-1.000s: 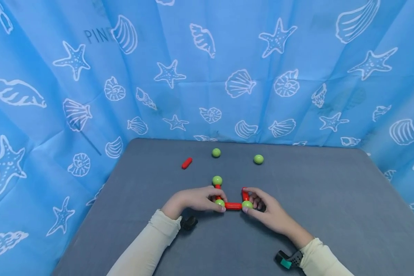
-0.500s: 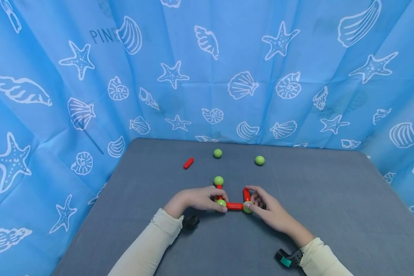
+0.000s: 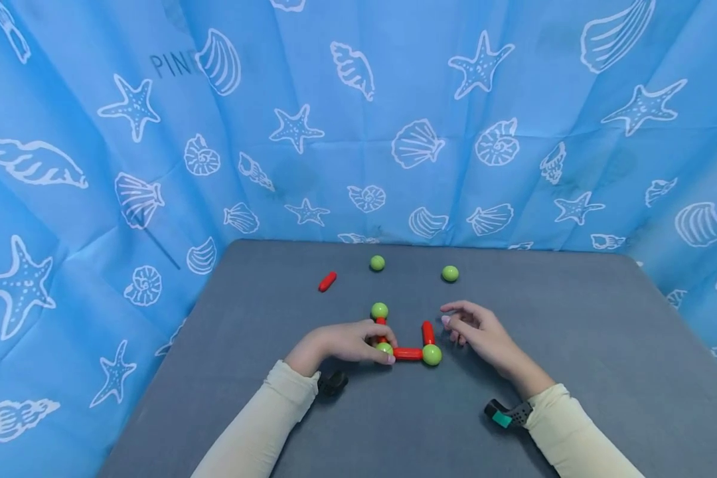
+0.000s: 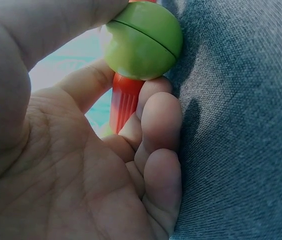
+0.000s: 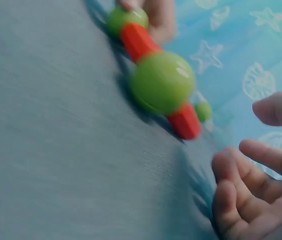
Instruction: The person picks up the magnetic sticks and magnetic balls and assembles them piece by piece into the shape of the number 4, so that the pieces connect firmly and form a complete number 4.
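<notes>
Red rods and green balls form a U-shaped frame on the table. My left hand (image 3: 349, 343) pinches its near-left green ball (image 4: 143, 42) between thumb and fingers. From that ball one ridged red rod (image 4: 124, 102) runs away to a far green ball (image 3: 379, 311). Another red rod (image 3: 407, 354) leads right to the near-right green ball (image 3: 432, 354). A third rod (image 3: 428, 332) points away from this ball, its far end bare. My right hand (image 3: 480, 335) hovers just right of that rod, fingers loosely bent and holding nothing.
Toward the back of the grey table (image 3: 573, 332) lie two loose green balls, one left (image 3: 377, 263) and one right (image 3: 450, 273). A loose red rod (image 3: 327, 281) lies farther left. A blue curtain (image 3: 358, 133) with shell prints hangs behind the table.
My right hand has let go of the near-right ball and its rod and moved away to the right. My left hand keeps its hold on the near-left ball.
</notes>
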### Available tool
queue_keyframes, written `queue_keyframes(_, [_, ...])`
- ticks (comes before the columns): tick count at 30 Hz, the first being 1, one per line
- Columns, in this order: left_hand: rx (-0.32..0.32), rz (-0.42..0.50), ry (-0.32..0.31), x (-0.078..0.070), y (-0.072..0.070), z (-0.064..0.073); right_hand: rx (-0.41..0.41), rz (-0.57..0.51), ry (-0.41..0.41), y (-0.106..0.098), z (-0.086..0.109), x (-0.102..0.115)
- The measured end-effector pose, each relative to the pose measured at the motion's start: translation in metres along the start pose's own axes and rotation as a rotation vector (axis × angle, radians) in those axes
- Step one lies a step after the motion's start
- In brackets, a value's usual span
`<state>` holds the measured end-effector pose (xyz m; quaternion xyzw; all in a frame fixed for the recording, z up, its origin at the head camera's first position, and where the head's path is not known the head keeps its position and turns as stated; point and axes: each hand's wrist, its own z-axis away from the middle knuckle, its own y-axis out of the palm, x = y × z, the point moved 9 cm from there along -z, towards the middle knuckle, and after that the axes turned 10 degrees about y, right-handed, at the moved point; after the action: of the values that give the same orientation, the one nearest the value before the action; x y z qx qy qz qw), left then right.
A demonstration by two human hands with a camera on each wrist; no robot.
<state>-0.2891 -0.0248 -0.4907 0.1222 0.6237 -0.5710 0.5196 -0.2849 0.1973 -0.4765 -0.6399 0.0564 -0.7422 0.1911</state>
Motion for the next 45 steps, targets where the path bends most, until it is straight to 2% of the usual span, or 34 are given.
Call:
queue_keyframes(6, [-0.012, -0.004, -0.028, 0.004, -0.002, 0.005, -0.205, -0.086, 0.079, -0.036, -0.032, 0.0])
queue_keyframes(10, [-0.016, -0.007, -0.03, 0.003, -0.002, 0.005, -0.296, -0.089, 0.113, -0.052, -0.053, 0.0])
queue_keyframes(16, [-0.02, -0.003, -0.021, 0.001, 0.0, 0.001, -0.303, -0.062, 0.138, -0.056, -0.076, -0.003])
queue_keyframes(23, [-0.015, 0.003, -0.031, 0.0, 0.001, 0.002, -0.337, 0.125, 0.116, -0.05, -0.09, -0.006])
queue_keyframes(28, [-0.019, 0.006, -0.036, 0.0, -0.001, 0.003, -0.341, 0.184, 0.068, -0.045, -0.093, -0.001])
queue_keyframes(32, [-0.006, 0.005, -0.052, 0.0, -0.001, 0.004, -0.31, 0.141, 0.083, -0.045, -0.089, -0.005])
queue_keyframes(38, [0.008, 0.003, -0.055, 0.0, -0.002, 0.004, -0.241, 0.05, 0.149, -0.048, -0.072, -0.016])
queue_keyframes(43, [-0.046, -0.007, -0.014, -0.008, -0.009, 0.004, -0.181, 0.016, 0.163, -0.044, -0.054, -0.016])
queue_keyframes(45, [-0.082, -0.046, 0.0, -0.013, -0.012, 0.004, -0.167, 0.022, 0.156, -0.041, -0.046, -0.015])
